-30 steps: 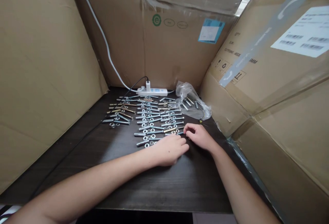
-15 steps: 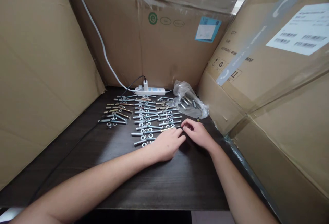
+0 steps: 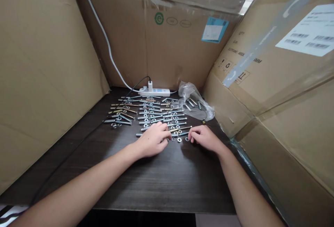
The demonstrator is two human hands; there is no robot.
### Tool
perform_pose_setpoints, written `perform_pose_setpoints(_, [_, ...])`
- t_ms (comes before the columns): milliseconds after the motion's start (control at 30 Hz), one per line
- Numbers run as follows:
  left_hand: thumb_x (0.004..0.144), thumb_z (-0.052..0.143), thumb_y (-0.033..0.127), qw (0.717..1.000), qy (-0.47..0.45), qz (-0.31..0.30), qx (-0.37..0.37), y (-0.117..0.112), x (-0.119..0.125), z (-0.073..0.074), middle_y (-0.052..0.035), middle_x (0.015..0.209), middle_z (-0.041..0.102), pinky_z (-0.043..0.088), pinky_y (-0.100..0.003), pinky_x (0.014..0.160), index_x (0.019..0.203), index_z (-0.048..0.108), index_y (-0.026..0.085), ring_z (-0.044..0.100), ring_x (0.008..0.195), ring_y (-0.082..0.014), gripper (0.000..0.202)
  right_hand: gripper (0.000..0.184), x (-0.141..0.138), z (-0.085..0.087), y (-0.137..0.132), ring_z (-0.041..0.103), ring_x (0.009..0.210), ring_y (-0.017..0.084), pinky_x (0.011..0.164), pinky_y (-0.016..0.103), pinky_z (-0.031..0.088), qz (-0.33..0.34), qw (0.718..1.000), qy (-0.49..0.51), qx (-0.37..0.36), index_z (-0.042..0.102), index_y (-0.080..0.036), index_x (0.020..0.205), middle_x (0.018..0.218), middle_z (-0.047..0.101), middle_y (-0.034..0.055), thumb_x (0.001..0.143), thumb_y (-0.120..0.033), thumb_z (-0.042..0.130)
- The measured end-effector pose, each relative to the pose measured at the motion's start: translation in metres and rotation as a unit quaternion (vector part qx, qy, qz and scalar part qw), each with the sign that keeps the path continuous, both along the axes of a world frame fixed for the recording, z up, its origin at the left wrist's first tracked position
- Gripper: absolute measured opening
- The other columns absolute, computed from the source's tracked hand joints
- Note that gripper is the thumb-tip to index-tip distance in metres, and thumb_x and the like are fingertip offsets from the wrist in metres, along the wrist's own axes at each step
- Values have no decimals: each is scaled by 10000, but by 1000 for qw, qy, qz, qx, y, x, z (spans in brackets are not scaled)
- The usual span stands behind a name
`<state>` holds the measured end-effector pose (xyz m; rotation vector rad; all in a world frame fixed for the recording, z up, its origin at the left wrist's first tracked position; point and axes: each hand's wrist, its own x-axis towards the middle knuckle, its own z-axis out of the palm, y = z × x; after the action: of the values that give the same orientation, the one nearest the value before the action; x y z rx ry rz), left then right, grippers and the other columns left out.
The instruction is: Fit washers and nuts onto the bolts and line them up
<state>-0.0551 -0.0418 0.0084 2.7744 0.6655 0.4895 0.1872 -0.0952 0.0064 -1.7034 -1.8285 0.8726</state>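
Observation:
Rows of metal bolts, some with sleeves [image 3: 148, 122], lie on the dark table with nuts and washers between them. My left hand [image 3: 153, 139] rests over the front rows, fingers curled down, hiding part of the hardware; what they hold, if anything, is hidden. To its right, my right hand [image 3: 205, 137] is closed, its fingertips at the right end of a bolt [image 3: 184, 134] and close to a flat washer [image 3: 187, 139]. Between the hands lie a nut [image 3: 179, 139] and a thin ring [image 3: 173, 139]. A brass-coloured bolt [image 3: 180, 129] lies just behind them.
A clear plastic bag [image 3: 208, 110] with several metal pieces stands at the back right. Behind the rows is a white power strip [image 3: 156, 91] with a plug and cables. A black cable [image 3: 75, 147] crosses the table's left side. Cardboard walls [image 3: 180, 56] enclose the back and sides.
My left hand has moved left, away from my right hand, uncovering the brass-coloured bolt, a nut and washers. My right hand has shifted slightly down and right. The view has shifted a little.

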Motion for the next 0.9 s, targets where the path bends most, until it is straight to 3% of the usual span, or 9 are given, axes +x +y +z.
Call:
perform_pose_setpoints(200, [802, 470, 131, 1000, 8, 14, 1, -9, 4, -3, -36, 906, 514, 384, -306, 764, 914, 613, 205, 446, 883, -189, 197, 263, -1, -6, 1, 565, 524, 123, 500, 214, 400, 8, 999, 13, -47, 683, -154, 661, 609, 656, 21, 743, -194, 436])
perform_pose_setpoints(333, [799, 458, 117, 998, -29, 51, -3, -1, 1, -5, -32, 880, 529, 388, -305, 772, 871, 592, 187, 461, 871, -183, 168, 228, -4, -5, 1, 588, 554, 124, 550, 227, 423, 3, 1000, 13, -15, 672, -159, 710, 692, 660, 11, 731, -193, 448])
perform_pose_setpoints(467, [826, 416, 114, 991, -90, 95, -18, 10, -4, -6, -20, 805, 541, 391, -291, 751, 775, 564, 176, 473, 815, -168, 169, 197, -2, -4, 2, 580, 577, 132, 577, 230, 405, -12, 999, 13, 30, 642, -170, 688, 632, 620, -8, 725, -185, 449])
perform_pose_setpoints(667, [809, 407, 88, 986, -134, 66, -72, 15, -6, -10, -5, 785, 549, 400, -262, 737, 748, 555, 174, 498, 803, -146, 182, 184, 22, -13, 12, 551, 626, 161, 598, 247, 395, -152, 978, 10, 140, 621, -181, 674, 623, 597, -2, 730, -223, 451])
perform_pose_setpoints(900, [772, 397, 98, 971, -191, 87, -111, 23, -14, -8, 13, 689, 560, 387, -227, 667, 659, 527, 167, 513, 691, -121, 186, 208, 38, -36, 18, 582, 693, 181, 662, 271, 436, -237, 956, -16, 172, 618, -184, 741, 746, 653, 27, 762, -281, 435])
